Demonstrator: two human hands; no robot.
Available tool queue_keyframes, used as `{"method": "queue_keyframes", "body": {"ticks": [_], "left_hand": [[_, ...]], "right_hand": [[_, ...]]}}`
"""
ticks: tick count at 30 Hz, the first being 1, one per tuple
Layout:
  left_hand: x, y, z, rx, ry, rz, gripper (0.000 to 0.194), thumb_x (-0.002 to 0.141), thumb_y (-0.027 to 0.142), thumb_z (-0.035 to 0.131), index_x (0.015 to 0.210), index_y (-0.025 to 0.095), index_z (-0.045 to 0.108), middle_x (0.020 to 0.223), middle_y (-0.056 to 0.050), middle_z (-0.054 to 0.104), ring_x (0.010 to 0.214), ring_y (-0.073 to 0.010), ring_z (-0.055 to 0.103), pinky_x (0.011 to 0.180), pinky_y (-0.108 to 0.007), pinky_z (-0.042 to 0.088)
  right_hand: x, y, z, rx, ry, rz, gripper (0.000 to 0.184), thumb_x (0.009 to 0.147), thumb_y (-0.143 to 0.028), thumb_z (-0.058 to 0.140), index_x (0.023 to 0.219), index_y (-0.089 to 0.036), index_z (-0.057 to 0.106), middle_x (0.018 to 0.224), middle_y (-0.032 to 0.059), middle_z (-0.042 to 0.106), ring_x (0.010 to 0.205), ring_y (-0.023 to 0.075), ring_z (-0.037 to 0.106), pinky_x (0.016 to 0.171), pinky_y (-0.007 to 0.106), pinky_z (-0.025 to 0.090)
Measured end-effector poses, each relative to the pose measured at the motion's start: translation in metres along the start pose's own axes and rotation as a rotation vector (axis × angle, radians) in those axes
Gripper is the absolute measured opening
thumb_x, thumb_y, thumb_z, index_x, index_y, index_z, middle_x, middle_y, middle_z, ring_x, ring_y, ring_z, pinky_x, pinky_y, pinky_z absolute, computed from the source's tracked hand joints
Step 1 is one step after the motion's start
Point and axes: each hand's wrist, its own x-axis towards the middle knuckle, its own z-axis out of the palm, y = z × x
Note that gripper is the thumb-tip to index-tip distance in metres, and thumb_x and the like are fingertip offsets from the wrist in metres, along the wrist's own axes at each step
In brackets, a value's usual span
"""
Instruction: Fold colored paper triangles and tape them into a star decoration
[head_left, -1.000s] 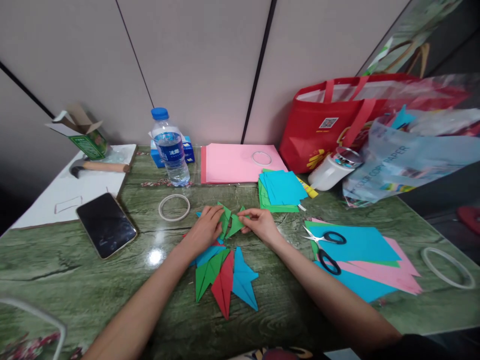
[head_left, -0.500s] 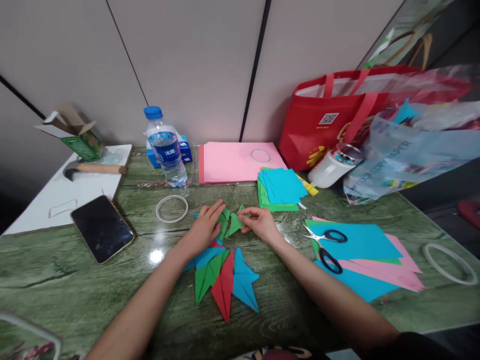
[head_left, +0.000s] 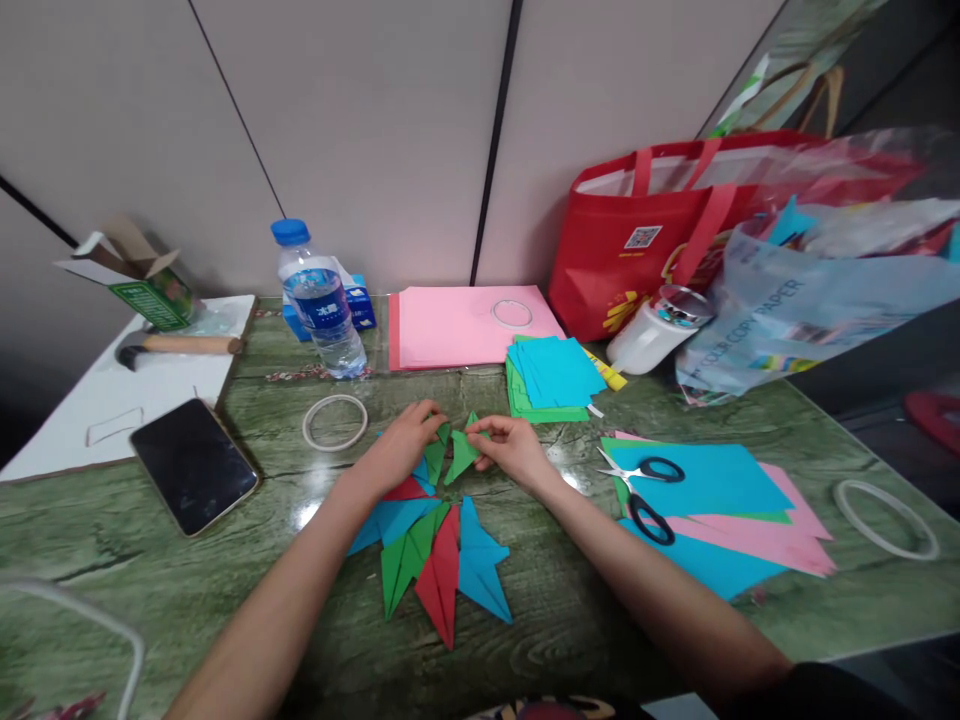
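Note:
Folded paper pieces form part of a ring on the table, among them a green piece (head_left: pixel 409 560), a red piece (head_left: pixel 439 580) and a blue piece (head_left: pixel 480 560) on the near side. At the ring's far side my left hand (head_left: pixel 405 440) is closed, its fingertips on a green folded paper piece (head_left: pixel 437 455) whose upper part they cover. Just to its right, my right hand (head_left: pixel 514 447) pinches another green folded paper piece (head_left: pixel 460 457) between thumb and fingers. A narrow gap shows between these two green pieces. The blue and red pieces under my left wrist are partly hidden.
Scissors (head_left: pixel 643 490) lie on coloured sheets (head_left: pixel 705 480) to the right. Behind are cut squares (head_left: pixel 559 370), pink paper (head_left: pixel 450 325) and a red bag (head_left: pixel 600 240). At left are a tape roll (head_left: pixel 335 421), a bottle (head_left: pixel 322 300), a phone (head_left: pixel 193 465) and a hammer (head_left: pixel 187 344).
The view has shifted slightly. My left fingers have gone from lying outstretched over the paper to curling onto the left green piece. The two green pieces stand a little farther apart.

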Motion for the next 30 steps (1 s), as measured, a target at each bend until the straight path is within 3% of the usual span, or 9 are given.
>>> {"method": "queue_keyframes", "body": {"ticks": [4, 8, 12, 15, 17, 23, 30], "left_hand": [[-0.006, -0.007, 0.013, -0.048, 0.12, -0.003, 0.029, 0.086, 0.01, 0.045, 0.112, 0.019, 0.054, 0.114, -0.007, 0.051, 0.107, -0.0207, 0.05, 0.091, -0.039, 0.047], [-0.008, -0.011, 0.021, -0.059, 0.147, 0.016, 0.03, 0.087, 0.011, 0.045, 0.114, 0.02, 0.053, 0.114, -0.008, 0.051, 0.107, -0.0212, 0.05, 0.091, -0.041, 0.047], [-0.008, -0.008, 0.02, -0.104, 0.177, -0.002, 0.026, 0.086, 0.01, 0.046, 0.11, 0.019, 0.051, 0.112, -0.008, 0.051, 0.107, -0.0211, 0.05, 0.091, -0.041, 0.046], [-0.008, -0.006, 0.016, -0.174, 0.194, -0.019, 0.02, 0.086, 0.008, 0.045, 0.103, 0.018, 0.05, 0.109, -0.008, 0.051, 0.105, -0.0197, 0.05, 0.092, -0.04, 0.046], [-0.009, -0.006, 0.014, -0.212, 0.192, -0.029, 0.017, 0.086, 0.008, 0.044, 0.099, 0.018, 0.049, 0.108, -0.007, 0.05, 0.103, -0.0187, 0.051, 0.09, -0.038, 0.046], [-0.01, -0.005, 0.009, -0.258, 0.188, -0.041, 0.014, 0.087, 0.008, 0.041, 0.093, 0.017, 0.05, 0.103, -0.006, 0.051, 0.099, -0.017, 0.051, 0.086, -0.034, 0.045], [-0.008, -0.002, 0.007, -0.23, 0.222, -0.044, 0.018, 0.092, 0.015, 0.036, 0.084, 0.016, 0.053, 0.097, -0.005, 0.049, 0.089, -0.014, 0.051, 0.08, -0.028, 0.044]], "right_hand": [[0.0, -0.001, 0.001, -0.022, -0.016, -0.002, 0.026, 0.06, -0.037, 0.07, 0.072, -0.016, 0.063, 0.049, -0.0038, 0.06, 0.04, 0.0141, 0.061, 0.036, 0.02, 0.044], [0.002, -0.001, 0.001, -0.043, -0.036, -0.008, 0.023, 0.061, -0.035, 0.067, 0.074, -0.016, 0.063, 0.05, -0.0048, 0.058, 0.039, 0.012, 0.059, 0.036, 0.019, 0.044], [0.005, -0.001, -0.002, 0.018, -0.012, -0.015, 0.028, 0.059, -0.031, 0.069, 0.082, -0.018, 0.059, 0.053, -0.0068, 0.058, 0.041, 0.0104, 0.057, 0.039, 0.019, 0.046], [0.005, -0.002, -0.005, 0.177, 0.001, 0.01, 0.039, 0.058, -0.03, 0.07, 0.093, -0.021, 0.054, 0.067, -0.0046, 0.064, 0.053, 0.0114, 0.061, 0.048, 0.021, 0.05], [0.004, -0.004, -0.006, 0.205, -0.048, 0.023, 0.033, 0.061, -0.033, 0.068, 0.089, -0.02, 0.055, 0.072, -0.0026, 0.065, 0.058, 0.0129, 0.062, 0.051, 0.023, 0.05], [-0.001, -0.019, -0.008, -0.113, -0.351, -0.115, 0.016, 0.077, -0.032, 0.055, 0.086, -0.02, 0.059, 0.077, -0.0007, 0.066, 0.074, 0.0181, 0.064, 0.064, 0.028, 0.05], [0.002, -0.022, -0.012, -0.374, -0.403, -0.078, 0.006, 0.084, -0.025, 0.045, 0.083, -0.02, 0.049, 0.068, -0.0011, 0.065, 0.063, 0.0169, 0.064, 0.052, 0.023, 0.044]]}}
